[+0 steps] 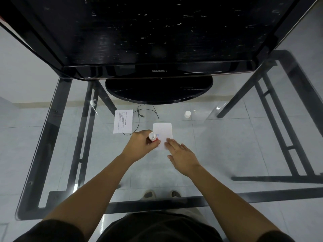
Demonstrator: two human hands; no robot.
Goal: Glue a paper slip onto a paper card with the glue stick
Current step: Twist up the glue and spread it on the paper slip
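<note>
A white paper card (162,131) lies flat on the glass table in front of me. My right hand (181,155) rests flat with its fingertips on the card's near edge, fingers spread. My left hand (141,145) is closed around an uncapped glue stick (152,137), red-bodied with a white top end facing up, at the card's left edge. A printed paper slip (122,121) lies further left and away from both hands. The glue stick's white cap (187,114) stands alone to the far right of the card.
A large black monitor (157,41) on a round stand (159,89) fills the far side of the glass table (52,154). A thin black cable (139,116) runs between the slip and the card. The table's dark metal frame shows through the glass.
</note>
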